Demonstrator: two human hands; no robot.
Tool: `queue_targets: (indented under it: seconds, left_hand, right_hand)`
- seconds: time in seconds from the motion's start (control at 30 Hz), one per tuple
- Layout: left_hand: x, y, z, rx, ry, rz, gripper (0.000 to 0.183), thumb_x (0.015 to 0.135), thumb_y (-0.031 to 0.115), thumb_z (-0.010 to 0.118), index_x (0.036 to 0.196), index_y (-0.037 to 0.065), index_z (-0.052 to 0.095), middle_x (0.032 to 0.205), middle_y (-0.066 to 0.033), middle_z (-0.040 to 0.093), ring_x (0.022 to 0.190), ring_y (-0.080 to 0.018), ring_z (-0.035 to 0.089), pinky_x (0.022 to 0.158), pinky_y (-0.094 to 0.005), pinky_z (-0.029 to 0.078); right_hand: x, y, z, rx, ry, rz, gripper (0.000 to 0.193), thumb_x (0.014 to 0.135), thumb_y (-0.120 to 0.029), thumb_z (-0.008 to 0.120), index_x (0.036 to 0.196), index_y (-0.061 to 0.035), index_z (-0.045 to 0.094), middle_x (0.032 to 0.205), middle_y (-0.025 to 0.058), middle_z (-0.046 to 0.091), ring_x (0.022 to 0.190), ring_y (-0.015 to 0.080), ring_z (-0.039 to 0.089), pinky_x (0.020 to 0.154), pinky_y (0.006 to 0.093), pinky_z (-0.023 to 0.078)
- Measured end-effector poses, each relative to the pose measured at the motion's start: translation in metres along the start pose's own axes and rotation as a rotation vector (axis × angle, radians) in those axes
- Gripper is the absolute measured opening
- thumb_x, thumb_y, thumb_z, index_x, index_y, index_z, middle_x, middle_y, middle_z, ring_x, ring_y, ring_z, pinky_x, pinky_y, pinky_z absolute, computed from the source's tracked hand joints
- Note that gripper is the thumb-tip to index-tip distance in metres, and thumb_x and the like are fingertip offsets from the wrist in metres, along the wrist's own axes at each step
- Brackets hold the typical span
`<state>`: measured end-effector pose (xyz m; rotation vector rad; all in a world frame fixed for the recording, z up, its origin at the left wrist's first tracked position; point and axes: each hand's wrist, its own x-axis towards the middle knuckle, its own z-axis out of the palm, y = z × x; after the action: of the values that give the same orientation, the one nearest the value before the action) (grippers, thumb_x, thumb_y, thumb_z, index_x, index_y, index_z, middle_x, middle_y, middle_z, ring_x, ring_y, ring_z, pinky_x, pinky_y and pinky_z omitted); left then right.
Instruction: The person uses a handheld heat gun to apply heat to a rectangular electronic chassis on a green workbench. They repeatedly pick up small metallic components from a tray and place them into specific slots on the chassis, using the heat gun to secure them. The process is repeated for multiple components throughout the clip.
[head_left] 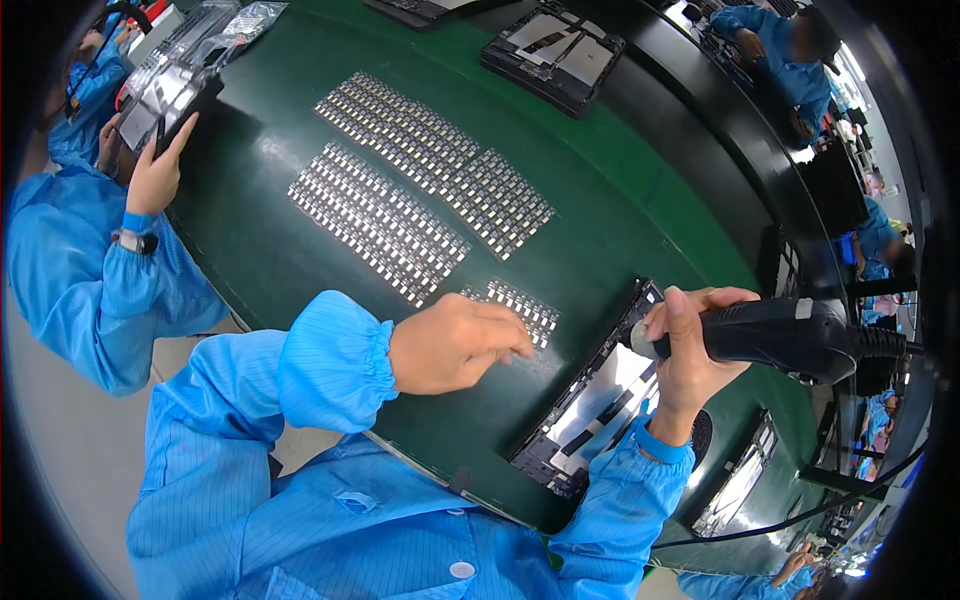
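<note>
My right hand [690, 360] is wrapped around a black corded hand tool [770, 335] with a thick body and a ribbed cable end. Its exact kind does not show. The tool is held above an opened flat electronic device [560, 445], which has a black frame and silver panels inside. My right hand and sleeve cover part of this device. To the left, my left hand [455, 345] is closed, fingertips pinched together; whatever they hold is too small to make out. It hovers over the near edge of a small group of circuit boards [525, 310], partly hiding them.
Larger groups of small circuit boards [380, 215] lie across the green table [270, 260]. Stacked opened devices [555, 50] stand at the far side, another opened device [738, 475] at the right. A co-worker's hand [155, 180] holds a device at the left. A black cable [790, 522] crosses the lower right.
</note>
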<state>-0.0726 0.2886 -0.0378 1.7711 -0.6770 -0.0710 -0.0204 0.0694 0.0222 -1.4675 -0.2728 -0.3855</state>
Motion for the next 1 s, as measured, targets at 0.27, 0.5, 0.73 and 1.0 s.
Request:
queue_targets:
  seconds: [0.27, 0.5, 0.73, 1.0]
  left_hand:
    - [-0.020, 0.029, 0.040, 0.152, -0.307, 0.326, 0.024, 0.078, 0.004, 0.056, 0.099, -0.004, 0.061, 0.111, -0.0173, 0.059, 0.105, -0.0284, 0.058, 0.086, -0.0383, 0.050]
    - [-0.013, 0.014, 0.098, 0.548, -0.162, 0.646, 0.037, 0.066, 0.014, 0.057, 0.097, -0.007, 0.063, 0.110, -0.0184, 0.060, 0.110, -0.0291, 0.056, 0.094, -0.0398, 0.045]
    - [0.138, -0.038, 0.074, 0.703, -0.057, 0.671, 0.024, 0.068, 0.008, 0.062, 0.089, -0.001, 0.054, 0.088, -0.0123, 0.053, 0.077, -0.0282, 0.053, 0.066, -0.0365, 0.046]
    - [0.215, -0.067, -0.011, 1.388, 0.146, 0.331, 0.019, 0.069, 0.007, 0.060, 0.087, 0.002, 0.064, 0.095, -0.0085, 0.057, 0.100, -0.0217, 0.053, 0.086, -0.0335, 0.041]
  right_hand:
    - [-0.005, -0.002, 0.006, -0.051, 0.019, -0.014, 0.031, 0.077, 0.009, 0.064, 0.097, -0.0036, 0.044, 0.063, 0.0090, 0.054, 0.047, 0.0148, 0.052, 0.050, 0.0296, 0.047]
    - [-0.010, -0.032, -0.028, -0.059, 0.175, -0.139, 0.038, 0.077, 0.009, 0.062, 0.103, -0.0059, 0.039, 0.061, 0.0094, 0.055, 0.049, 0.0157, 0.053, 0.049, 0.0275, 0.046]
    - [-0.062, -0.032, -0.083, -0.155, 0.306, -0.046, 0.037, 0.075, 0.011, 0.061, 0.099, -0.0052, 0.038, 0.060, 0.0082, 0.051, 0.046, 0.0156, 0.051, 0.048, 0.0299, 0.047]
    - [-0.078, -0.018, -0.076, -0.091, 0.326, 0.059, 0.035, 0.075, 0.010, 0.063, 0.099, -0.0043, 0.041, 0.059, 0.0076, 0.053, 0.046, 0.0155, 0.051, 0.048, 0.0295, 0.047]
